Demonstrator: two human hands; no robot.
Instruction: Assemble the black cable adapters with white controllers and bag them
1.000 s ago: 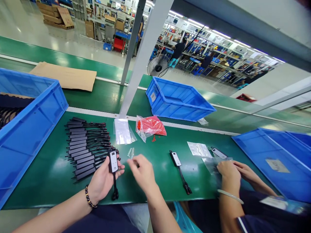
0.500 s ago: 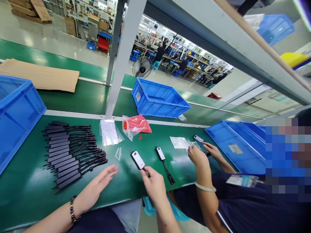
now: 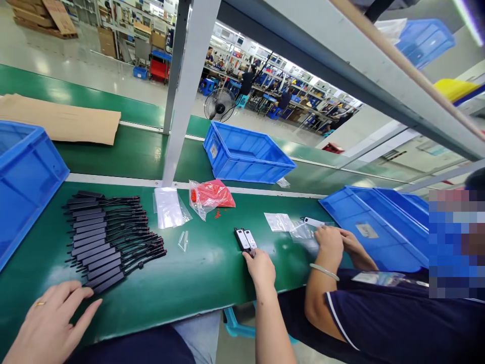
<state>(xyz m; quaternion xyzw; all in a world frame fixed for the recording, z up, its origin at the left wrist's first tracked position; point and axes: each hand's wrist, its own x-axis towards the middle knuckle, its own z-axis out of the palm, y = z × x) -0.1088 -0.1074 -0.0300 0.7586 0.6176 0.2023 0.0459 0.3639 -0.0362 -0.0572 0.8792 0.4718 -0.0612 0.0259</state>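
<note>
My right hand [image 3: 261, 268] is closed around the cable end of a small black-and-white electronic module [image 3: 241, 239], which lies on the green table. Right against it is a second module of the same kind [image 3: 250, 239]. At the lower left, my left hand [image 3: 56, 313] is open, thumb apart, with its fingertips at the nearest unit in a row of black modules [image 3: 100, 258] with short cables. Whether the fingers touch that unit, I cannot tell. Small clear tube pieces [image 3: 183, 241] lie between the row and my right hand.
Behind are clear plastic bags [image 3: 167, 207], a bag of red rings [image 3: 214, 193] with loose rings beside it, and a blue bin [image 3: 250, 156]. More blue bins flank the table [image 3: 197, 273]. A co-worker's hands [image 3: 333, 242] handle a clear bag near another module [image 3: 313, 222].
The module passed from my left hand to my right, which set it down beside the other module. My left hand moved left to the row. The view swung right.
</note>
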